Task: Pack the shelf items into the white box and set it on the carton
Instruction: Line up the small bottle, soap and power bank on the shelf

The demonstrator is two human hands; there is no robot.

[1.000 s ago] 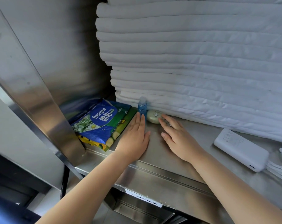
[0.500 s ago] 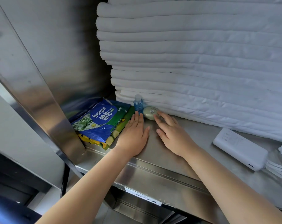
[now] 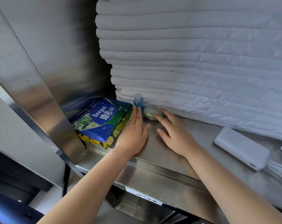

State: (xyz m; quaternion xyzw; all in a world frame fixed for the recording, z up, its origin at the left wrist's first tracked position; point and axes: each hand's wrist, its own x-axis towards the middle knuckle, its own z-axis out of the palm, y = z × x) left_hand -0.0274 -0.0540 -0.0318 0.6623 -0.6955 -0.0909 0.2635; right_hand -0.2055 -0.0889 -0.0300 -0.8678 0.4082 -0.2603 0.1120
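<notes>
The steel shelf [image 3: 177,152] is showing a brushed, dully shining finish. The wipes packet [image 3: 98,122] is looking like glossy plastic film, the folded linens [image 3: 193,62] like soft matt cloth.

Head view, close, looking down onto steel shelf [image 3: 177,152]

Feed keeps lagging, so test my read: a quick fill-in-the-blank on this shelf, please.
The small bottle beside the soap is ____.
Fingers of the right hand touch the soap; the left hand lies ____ on the shelf.
The white power bank lies to the ____ of both hands.
Missing: blue; flat; right.
</notes>
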